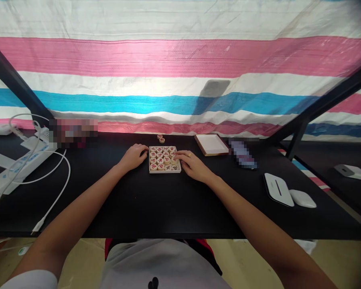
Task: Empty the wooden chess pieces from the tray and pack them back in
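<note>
A small wooden box (165, 171) filled with several round chess pieces marked in red sits on the black table (156, 204). My left hand (134, 157) rests against the box's left side, fingers curled on its edge. On the box's right side lies my right hand (194, 165), its fingers pinching a piece (175, 161) near the right edge; a ring shows on one finger. Two loose pieces (161, 139) lie just behind the box.
The box's lid (212, 144) lies upside down to the right. Farther right are a white flat device (278, 189) and a white oval object (302, 198). A power strip (21, 164) with white cables occupies the left. A striped tarp (180, 80) hangs behind.
</note>
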Tool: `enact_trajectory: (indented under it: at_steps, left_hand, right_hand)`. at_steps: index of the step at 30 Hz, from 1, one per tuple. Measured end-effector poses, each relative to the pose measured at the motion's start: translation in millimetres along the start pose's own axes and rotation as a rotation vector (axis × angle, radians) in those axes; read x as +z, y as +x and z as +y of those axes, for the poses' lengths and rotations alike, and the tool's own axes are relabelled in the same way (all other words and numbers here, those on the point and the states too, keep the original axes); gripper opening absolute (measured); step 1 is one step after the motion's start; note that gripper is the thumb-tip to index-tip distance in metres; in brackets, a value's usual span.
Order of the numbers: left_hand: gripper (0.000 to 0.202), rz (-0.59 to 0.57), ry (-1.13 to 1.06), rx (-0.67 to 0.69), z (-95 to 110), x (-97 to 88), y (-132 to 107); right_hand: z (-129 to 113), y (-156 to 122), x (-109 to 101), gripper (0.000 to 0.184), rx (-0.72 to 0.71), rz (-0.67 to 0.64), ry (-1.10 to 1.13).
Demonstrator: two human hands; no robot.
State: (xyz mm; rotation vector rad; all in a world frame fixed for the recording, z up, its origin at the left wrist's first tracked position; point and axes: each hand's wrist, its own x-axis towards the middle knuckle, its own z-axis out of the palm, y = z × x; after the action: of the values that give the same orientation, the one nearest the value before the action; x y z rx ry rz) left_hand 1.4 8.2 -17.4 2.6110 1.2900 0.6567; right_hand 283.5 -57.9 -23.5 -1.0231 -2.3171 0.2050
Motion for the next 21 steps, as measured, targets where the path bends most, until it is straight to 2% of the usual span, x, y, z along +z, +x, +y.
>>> enact_trajectory:
  at_steps: [8, 12, 16, 18, 19, 21]
  left_hand:
    - [0.025, -0.014, 0.050, 0.020, 2.0, -0.3, -1.1]
    - [0.026, -0.027, 0.033, 0.004, -3.2, -0.7, 3.6]
    - [0.026, -0.106, -0.036, -0.052, -9.3, -10.5, 23.5]
    - [0.034, -0.073, -0.020, -0.069, -7.5, -15.3, 37.5]
    - [0.040, -0.066, 0.012, -0.046, -5.3, -16.2, 44.7]
    - [0.052, -0.154, 0.106, 0.047, 0.2, -14.2, 59.0]
  right_hand:
    - [0.1, 0.7, -2.2, 0.055, -0.006, -0.038, 0.032]
    - [0.7, 0.0, -1.4, 0.057, -0.003, -0.047, 0.019]
    - [0.6, 0.1, 0.5, 0.061, 0.037, -0.025, -0.003]
    - [1.0, 0.3, 1.8, 0.062, 0.071, -0.011, -0.021]
    - [1.5, 0.3, 2.5, 0.062, 0.085, -0.011, -0.027]
    - [2.9, 0.2, 3.6, 0.063, 0.103, -0.024, -0.031]
